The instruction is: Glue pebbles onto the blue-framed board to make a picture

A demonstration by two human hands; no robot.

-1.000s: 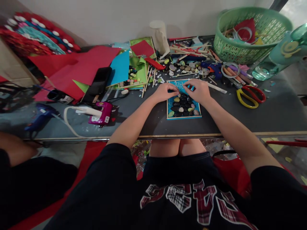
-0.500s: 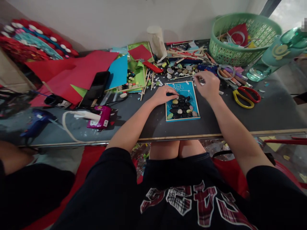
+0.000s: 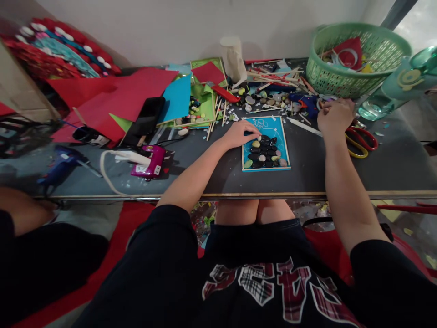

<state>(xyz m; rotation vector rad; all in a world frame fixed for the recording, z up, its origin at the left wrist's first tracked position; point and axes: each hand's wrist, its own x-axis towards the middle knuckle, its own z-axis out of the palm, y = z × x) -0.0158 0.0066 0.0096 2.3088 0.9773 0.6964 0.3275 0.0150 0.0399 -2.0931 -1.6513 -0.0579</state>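
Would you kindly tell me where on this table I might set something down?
Bare tabletop shows right of the scissors, between the blue board and the right forearm, and between the purple block and the left forearm. It is crowded along the back, with loose pebbles, sticks and the green basket, and back left, with red paper.

The dark table [image 3: 307, 173] carries a blue framed panel [image 3: 278, 130], green basket [image 3: 324, 75], bottle [image 3: 392, 93], 1 pair of scissors [image 3: 364, 147], pebbles [image 3: 250, 99] — and, at left, probably a glue gun [image 3: 59, 168].
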